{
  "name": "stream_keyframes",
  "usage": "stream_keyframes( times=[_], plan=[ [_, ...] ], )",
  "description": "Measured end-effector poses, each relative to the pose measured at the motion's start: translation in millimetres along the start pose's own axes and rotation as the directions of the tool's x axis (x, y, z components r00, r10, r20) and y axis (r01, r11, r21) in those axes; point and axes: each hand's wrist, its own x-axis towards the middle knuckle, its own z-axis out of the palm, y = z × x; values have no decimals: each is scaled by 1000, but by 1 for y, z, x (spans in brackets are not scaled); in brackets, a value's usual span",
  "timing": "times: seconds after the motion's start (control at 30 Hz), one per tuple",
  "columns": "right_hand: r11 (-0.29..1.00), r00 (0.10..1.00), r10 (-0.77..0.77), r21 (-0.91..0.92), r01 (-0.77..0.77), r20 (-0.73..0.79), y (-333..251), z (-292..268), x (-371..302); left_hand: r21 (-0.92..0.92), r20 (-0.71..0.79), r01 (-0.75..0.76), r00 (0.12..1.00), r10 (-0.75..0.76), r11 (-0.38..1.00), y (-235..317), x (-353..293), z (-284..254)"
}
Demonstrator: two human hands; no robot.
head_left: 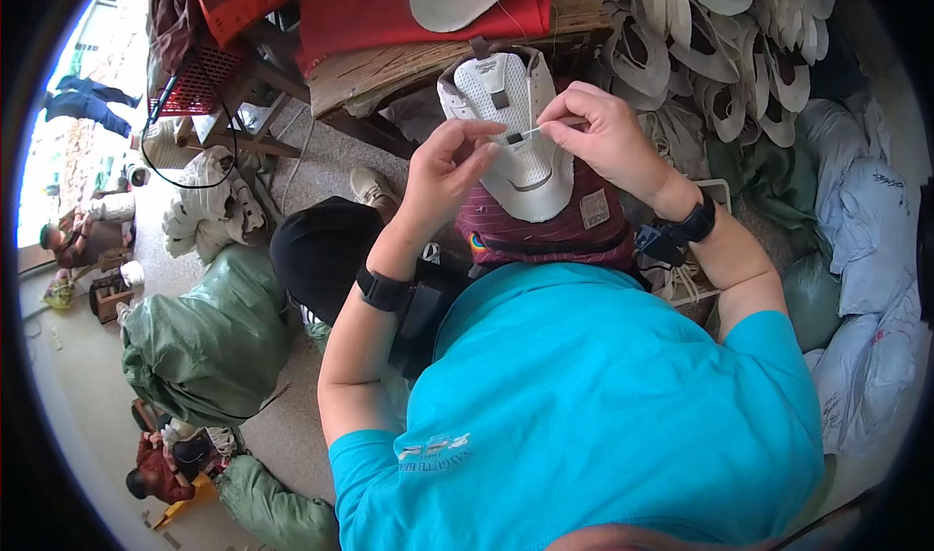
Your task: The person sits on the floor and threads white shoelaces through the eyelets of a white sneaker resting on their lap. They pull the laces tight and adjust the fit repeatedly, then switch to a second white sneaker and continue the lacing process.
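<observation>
A white perforated shoe upper (519,142) with a grey strap lies on a dark red cloth over my lap. My left hand (449,167) pinches a small dark piece at the upper's middle. My right hand (601,135) holds the other end of a thin white strip (528,135) stretched between both hands just above the upper. Both wrists carry black bands.
A big heap of white shoe uppers (739,45) fills the upper right. Pale stuffed sacks (866,259) stand at the right, green sacks (209,337) at the left. A red crate (199,79) and red cloth (389,11) sit on a wooden bench. Other people sit at the far left.
</observation>
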Motion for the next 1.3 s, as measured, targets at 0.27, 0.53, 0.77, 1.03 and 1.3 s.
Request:
stream_keyframes(
  times=[0.27, 0.53, 0.77, 1.03, 1.3],
  plan=[
    [996, 992, -83, -1, 84, -90, 7, 13, 0, 302, -61, -212, 969, 240, 929, 7, -2, 10],
    [945, 982, -190, -276, 176, -23, -2, 15, -1, 272, -60, -206, 971, 230, 940, 0, -2, 9],
    [858, 957, -288, -450, 247, -24, -9, 17, 3, 243, -88, -174, 976, 201, 954, 1, -3, 11],
    [985, 988, -147, -88, 151, 48, 5, 14, 8, 256, -39, -231, 968, 249, 939, 0, -4, 9],
    [992, 984, -102, -64, 112, 144, 2, 10, 17, 211, -98, -120, 985, 143, 970, 4, -3, 9]
  ],
)
